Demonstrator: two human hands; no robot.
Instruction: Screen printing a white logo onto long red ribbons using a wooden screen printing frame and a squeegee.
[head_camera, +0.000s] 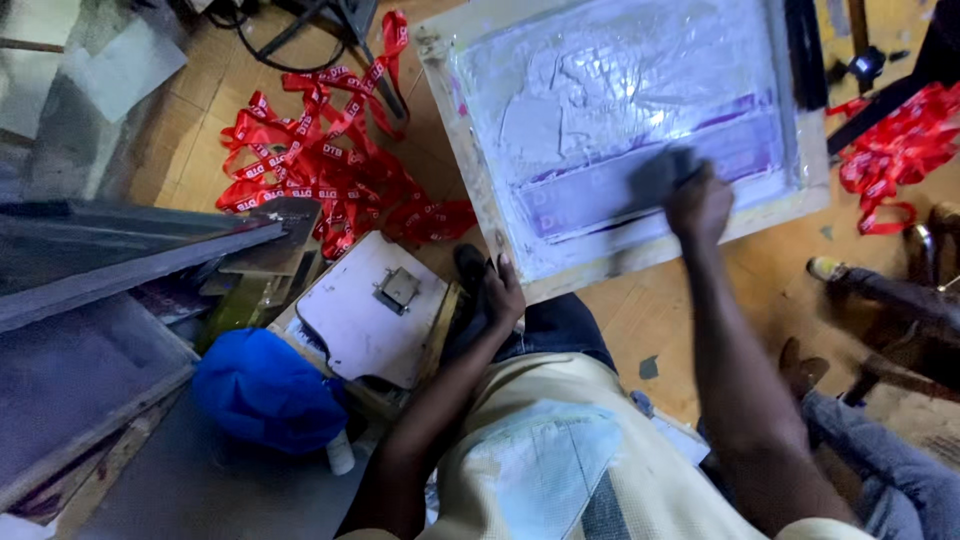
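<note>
While a stack of grey framed screens (110, 260) filled the far left, a blue cloth bundle (265, 390) lay just below it, beside a small white board (365, 315) with a metal clip at its middle. Above these, a heap of red printed ribbons (320, 160) sprawled across the wooden floor (640, 320). Next came the left hand (500, 295), its fingers curled around the lower left corner of the wooden screen frame (470, 160), gripping the edge. That frame lay tilted on the floor ahead of the person, its mesh (610, 90) smeared white and purple. Further right, the right hand (700, 205) pressed down on the mesh near the frame's lower edge, closed over a dark blurred object (660, 172) I could not identify. More red ribbons (895, 150) lay at the far right.
</note>
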